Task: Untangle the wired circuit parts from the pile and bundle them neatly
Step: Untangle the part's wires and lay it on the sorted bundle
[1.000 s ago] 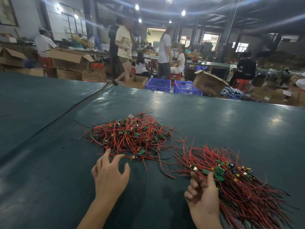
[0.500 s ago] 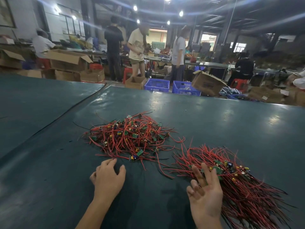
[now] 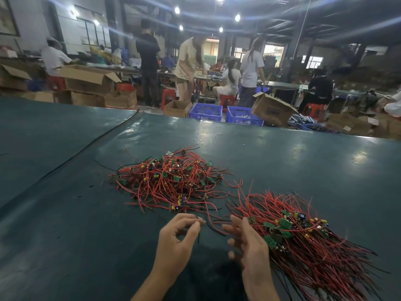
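A dark green, slightly glossy surface (image 3: pixel 65 235) fills the near half of the view, and ceiling lights show as pale patches on its far right part. A seam (image 3: pixel 93 141) runs diagonally from the far middle toward the near left, dividing it from a second green sheet (image 3: pixel 43 131) on the left.

The tangled pile (image 3: pixel 171 179) of red-wired circuit parts lies at the middle of the surface, with small green boards and yellow and blue components mixed through it. To its right and nearer lies the sorted bundle (image 3: pixel 303 242), its wires running roughly parallel toward the near right and its green boards gathered at the left end.

Both hands hover near the camera between the two heaps. The left hand (image 3: pixel 178 242) has its fingers curled, thumb and fingertips pinching a thin black wire (image 3: pixel 198 237) that hangs below them. The right hand (image 3: pixel 249 242) is relaxed with fingers spread and grips nothing, just beside the near-left edge of the sorted bundle.

Beyond the far edge is a large workshop. Open cardboard boxes (image 3: pixel 86 80) stand at the left, two blue crates (image 3: pixel 206 111) sit on the floor in the middle, and a tilted carton (image 3: pixel 271 109) leans to their right. Several people stand or sit on red stools (image 3: pixel 169 95) at long tables, under round ceiling lamps (image 3: pixel 237 17).
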### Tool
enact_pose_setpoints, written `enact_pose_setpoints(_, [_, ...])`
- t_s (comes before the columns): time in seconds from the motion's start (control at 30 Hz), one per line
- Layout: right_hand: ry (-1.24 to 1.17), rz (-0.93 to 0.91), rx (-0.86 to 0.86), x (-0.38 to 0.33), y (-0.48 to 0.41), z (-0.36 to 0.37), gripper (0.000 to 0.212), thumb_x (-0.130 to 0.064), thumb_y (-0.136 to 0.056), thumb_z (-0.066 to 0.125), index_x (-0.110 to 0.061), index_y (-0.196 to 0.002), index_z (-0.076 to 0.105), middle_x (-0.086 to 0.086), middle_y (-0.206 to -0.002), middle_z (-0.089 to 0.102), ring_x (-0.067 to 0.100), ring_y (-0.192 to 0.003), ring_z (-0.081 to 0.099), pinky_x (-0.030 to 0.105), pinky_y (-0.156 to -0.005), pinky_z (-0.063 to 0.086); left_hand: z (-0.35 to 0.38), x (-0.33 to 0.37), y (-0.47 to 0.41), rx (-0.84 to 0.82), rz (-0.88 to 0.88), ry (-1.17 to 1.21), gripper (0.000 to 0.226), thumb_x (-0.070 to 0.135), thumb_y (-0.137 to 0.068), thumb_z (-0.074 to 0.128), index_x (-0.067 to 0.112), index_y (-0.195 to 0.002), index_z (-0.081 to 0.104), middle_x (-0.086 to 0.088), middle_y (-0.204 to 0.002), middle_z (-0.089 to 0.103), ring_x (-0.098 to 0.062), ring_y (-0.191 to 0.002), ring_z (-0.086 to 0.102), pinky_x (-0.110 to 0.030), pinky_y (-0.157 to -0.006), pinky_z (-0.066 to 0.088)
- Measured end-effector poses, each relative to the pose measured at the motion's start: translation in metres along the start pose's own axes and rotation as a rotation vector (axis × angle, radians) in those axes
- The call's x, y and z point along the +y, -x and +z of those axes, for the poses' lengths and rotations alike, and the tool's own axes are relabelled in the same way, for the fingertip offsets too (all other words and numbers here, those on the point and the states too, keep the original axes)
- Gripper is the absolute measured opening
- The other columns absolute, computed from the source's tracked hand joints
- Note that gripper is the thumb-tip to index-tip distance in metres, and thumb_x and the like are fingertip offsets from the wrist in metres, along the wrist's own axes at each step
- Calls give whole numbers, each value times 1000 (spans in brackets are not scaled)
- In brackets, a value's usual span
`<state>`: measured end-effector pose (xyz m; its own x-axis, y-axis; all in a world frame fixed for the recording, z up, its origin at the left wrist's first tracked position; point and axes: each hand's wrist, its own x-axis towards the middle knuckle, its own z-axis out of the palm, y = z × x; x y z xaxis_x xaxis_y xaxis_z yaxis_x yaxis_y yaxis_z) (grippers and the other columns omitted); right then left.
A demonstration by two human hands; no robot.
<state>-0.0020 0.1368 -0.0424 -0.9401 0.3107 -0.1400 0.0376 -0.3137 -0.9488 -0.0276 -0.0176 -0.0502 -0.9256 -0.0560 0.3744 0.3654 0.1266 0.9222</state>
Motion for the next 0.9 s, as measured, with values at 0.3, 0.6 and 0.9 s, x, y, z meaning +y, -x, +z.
enact_pose_setpoints(0.3, [109, -138, -231, 7, 11, 16, 43, -26, -77, 64, -20, -120, 64, 11, -95, 75, 19, -87, 73, 27, -77, 58, 8, 2, 7, -368, 2, 105, 20, 19, -84, 63, 7, -78, 77, -3, -89, 73, -16, -92, 69, -40, -79, 55])
enact_pose_setpoints(0.6, [228, -294, -163, 7, 12, 16, 20, -23, -87, 62, -21, -79, 81, 12, -75, 74, 23, -68, 70, 32, -64, 58, 4, 6, 0, -352, -337, 185, 38, 44, -88, 63, 17, -64, 74, -5, -65, 70, -14, -61, 65, -24, -63, 50])
enact_pose_setpoints(0.9, [88, -156, -196, 6, 12, 12, 39, -45, -77, 61, -12, -81, 80, 15, -72, 73, 17, -55, 61, 23, -47, 46, 0, 6, -7, -150, -720, 552, 36, 44, -72, 71, 12, -86, 74, -7, -87, 74, -15, -66, 67, -25, -55, 50])
